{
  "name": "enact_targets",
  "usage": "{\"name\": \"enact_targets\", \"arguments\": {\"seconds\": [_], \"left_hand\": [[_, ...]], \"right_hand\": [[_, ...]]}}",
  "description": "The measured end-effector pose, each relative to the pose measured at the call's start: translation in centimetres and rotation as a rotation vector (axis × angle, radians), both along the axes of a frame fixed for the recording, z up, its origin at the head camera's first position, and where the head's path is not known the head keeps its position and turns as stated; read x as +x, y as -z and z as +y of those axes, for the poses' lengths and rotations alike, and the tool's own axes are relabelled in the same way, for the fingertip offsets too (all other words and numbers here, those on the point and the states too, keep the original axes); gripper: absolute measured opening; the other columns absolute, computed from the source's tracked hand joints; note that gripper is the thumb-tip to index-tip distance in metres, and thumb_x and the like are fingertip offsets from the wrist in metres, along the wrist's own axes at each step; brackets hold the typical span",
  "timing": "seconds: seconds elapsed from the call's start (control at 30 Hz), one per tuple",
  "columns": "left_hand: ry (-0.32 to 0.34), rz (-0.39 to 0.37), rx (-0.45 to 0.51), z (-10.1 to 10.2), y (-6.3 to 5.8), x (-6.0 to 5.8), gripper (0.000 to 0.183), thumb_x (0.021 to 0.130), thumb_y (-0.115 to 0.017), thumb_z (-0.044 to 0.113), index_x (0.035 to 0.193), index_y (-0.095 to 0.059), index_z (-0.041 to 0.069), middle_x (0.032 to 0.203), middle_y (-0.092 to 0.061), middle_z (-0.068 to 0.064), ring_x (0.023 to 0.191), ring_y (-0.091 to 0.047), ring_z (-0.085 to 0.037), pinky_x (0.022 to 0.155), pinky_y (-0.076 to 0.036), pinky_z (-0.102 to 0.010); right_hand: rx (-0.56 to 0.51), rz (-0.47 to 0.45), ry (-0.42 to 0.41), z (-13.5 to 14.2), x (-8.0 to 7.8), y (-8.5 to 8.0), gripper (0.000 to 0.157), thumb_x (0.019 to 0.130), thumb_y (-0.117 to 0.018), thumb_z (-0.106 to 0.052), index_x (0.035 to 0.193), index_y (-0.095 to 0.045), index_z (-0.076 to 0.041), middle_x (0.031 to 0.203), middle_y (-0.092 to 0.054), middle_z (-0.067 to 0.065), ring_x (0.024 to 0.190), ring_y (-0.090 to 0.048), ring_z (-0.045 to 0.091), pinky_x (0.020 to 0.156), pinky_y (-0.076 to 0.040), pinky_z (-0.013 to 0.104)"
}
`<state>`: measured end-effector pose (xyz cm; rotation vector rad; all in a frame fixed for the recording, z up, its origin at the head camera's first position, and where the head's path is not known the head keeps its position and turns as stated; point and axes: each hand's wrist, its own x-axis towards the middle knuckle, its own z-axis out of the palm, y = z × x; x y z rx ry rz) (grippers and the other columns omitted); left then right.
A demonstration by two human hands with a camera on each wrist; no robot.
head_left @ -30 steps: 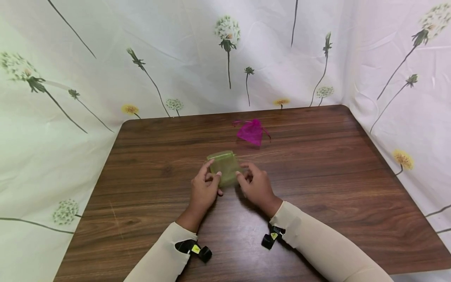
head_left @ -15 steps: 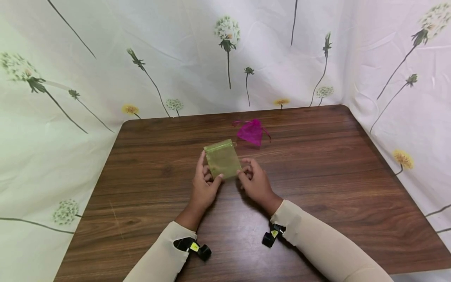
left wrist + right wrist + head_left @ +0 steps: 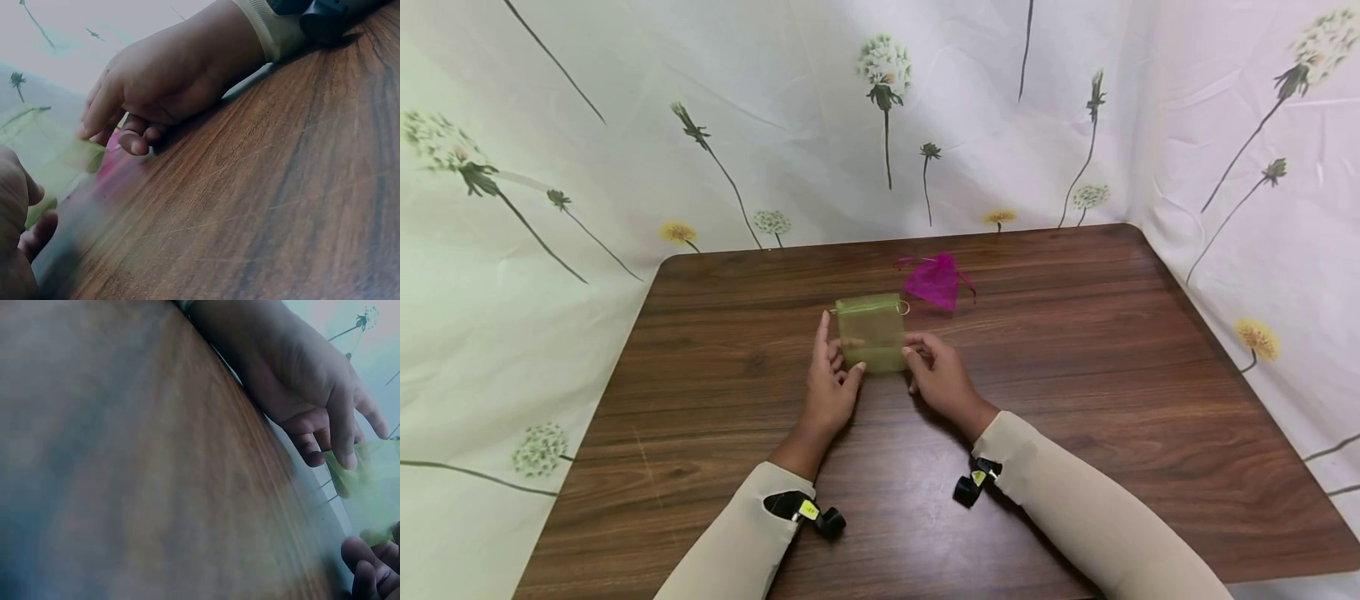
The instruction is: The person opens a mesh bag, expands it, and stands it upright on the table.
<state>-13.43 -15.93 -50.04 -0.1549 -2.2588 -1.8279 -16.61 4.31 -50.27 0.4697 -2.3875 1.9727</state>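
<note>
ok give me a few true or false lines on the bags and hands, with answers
1. The pink bag lies on the table. True.
2. The left hand and the right hand both hold the green bag. True.
3. The pink bag is nearer the person than the green bag. False: it lies farther away.
4. The right hand touches the pink bag. False: neither hand touches it.
5. The cloth behind the table has flowers on it. True.

Green pouch [image 3: 876, 327] (magenta bag [image 3: 934, 284], too)
</note>
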Motion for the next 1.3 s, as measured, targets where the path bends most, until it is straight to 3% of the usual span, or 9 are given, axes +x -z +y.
{"name": "enact_targets", "arguments": {"seconds": [0.3, 0.4, 0.47, 0.57, 0.67, 0.87, 1.03, 1.17, 1.3], "left_hand": [[-0.02, 0.05, -0.048, -0.2, 0.2, -0.5, 0.094, 0.101, -0.064, -0.009, 0.175, -0.009, 0.007, 0.137, -0.068, -0.028, 0.107, -0.067, -0.032, 0.076, -0.05, -0.019], [-0.081, 0.041, -0.072, -0.4, 0.3, -0.8, 0.078, 0.102, -0.066, -0.005, 0.17, -0.029, 0.002, 0.138, -0.067, -0.028, 0.114, -0.066, -0.035, 0.077, -0.049, -0.017], [-0.147, 0.048, -0.094, -0.6, 0.4, -0.9, 0.06, 0.102, -0.068, -0.002, 0.158, -0.048, -0.004, 0.134, -0.068, -0.028, 0.118, -0.068, -0.037, 0.078, -0.049, -0.015], [-0.242, 0.064, -0.106, -0.7, 0.3, -1.0, 0.034, 0.102, -0.071, 0.0, 0.135, -0.068, -0.008, 0.123, -0.074, -0.027, 0.111, -0.072, -0.039, 0.075, -0.048, -0.012], [-0.3, 0.087, -0.114, -0.8, 0.2, -1.2, 0.023, 0.101, -0.073, 0.001, 0.123, -0.074, -0.007, 0.113, -0.079, -0.026, 0.101, -0.075, -0.038, 0.072, -0.048, -0.011], [-0.32, 0.088, -0.134, -0.9, -0.1, -1.4, 0.022, 0.098, -0.08, 0.002, 0.119, -0.078, -0.004, 0.105, -0.081, -0.022, 0.092, -0.077, -0.035, 0.071, -0.047, -0.011], [-0.339, 0.126, -0.178, -1.2, 0.2, -1.8, 0.018, 0.096, -0.082, 0.004, 0.113, -0.08, -0.004, 0.104, -0.076, -0.021, 0.085, -0.068, -0.017, 0.07, -0.045, -0.012], [-0.324, 0.151, -0.171, -1.4, 0.3, -2.1, 0.018, 0.095, -0.083, 0.001, 0.111, -0.08, -0.007, 0.101, -0.071, -0.021, 0.081, -0.06, -0.004, 0.069, -0.044, -0.011], [-0.289, 0.142, -0.138, -1.4, 0.3, -2.5, 0.02, 0.094, -0.083, 0.001, 0.111, -0.078, -0.008, 0.09, -0.073, -0.023, 0.076, -0.058, -0.003, 0.067, -0.044, -0.01]], "right_hand": [[-0.009, 0.005, -0.001, -0.6, -1.1, -0.1, 0.017, 0.108, -0.064, -0.003, 0.119, -0.073, 0.006, 0.101, -0.075, 0.027, 0.051, -0.059, 0.014, 0.051, -0.052, 0.024], [-0.023, -0.002, 0.014, -0.7, -1.3, -0.2, 0.016, 0.108, -0.064, -0.003, 0.117, -0.074, 0.006, 0.095, -0.074, 0.028, 0.053, -0.061, 0.015, 0.052, -0.052, 0.024], [-0.028, 0.008, 0.025, -0.9, -1.6, -0.3, 0.015, 0.108, -0.064, -0.002, 0.116, -0.074, 0.006, 0.093, -0.074, 0.028, 0.053, -0.063, 0.016, 0.053, -0.052, 0.023], [-0.039, 0.033, 0.036, -1.0, -2.0, -0.1, 0.014, 0.108, -0.064, -0.001, 0.115, -0.074, 0.007, 0.091, -0.074, 0.029, 0.052, -0.063, 0.017, 0.053, -0.052, 0.022], [-0.05, 0.049, 0.044, -1.1, -2.4, -0.1, 0.014, 0.107, -0.065, 0.0, 0.114, -0.074, 0.008, 0.092, -0.075, 0.029, 0.052, -0.064, 0.017, 0.053, -0.052, 0.022], [-0.05, 0.046, 0.052, -1.2, -2.7, -0.2, 0.015, 0.107, -0.066, -0.001, 0.115, -0.075, 0.007, 0.092, -0.076, 0.028, 0.058, -0.07, 0.024, 0.057, -0.058, 0.024], [-0.038, 0.053, 0.055, -1.3, -3.1, -0.1, 0.015, 0.107, -0.066, -0.002, 0.117, -0.076, 0.005, 0.093, -0.076, 0.027, 0.071, -0.076, 0.032, 0.062, -0.059, 0.023], [-0.031, 0.053, 0.059, -1.4, -3.4, 0.1, 0.015, 0.107, -0.067, -0.002, 0.116, -0.076, 0.005, 0.091, -0.076, 0.026, 0.071, -0.075, 0.023, 0.062, -0.058, 0.022], [-0.032, 0.051, 0.058, -1.5, -3.6, 0.2, 0.015, 0.106, -0.067, -0.001, 0.116, -0.076, 0.006, 0.089, -0.076, 0.026, 0.07, -0.071, 0.012, 0.061, -0.059, 0.022]]}}
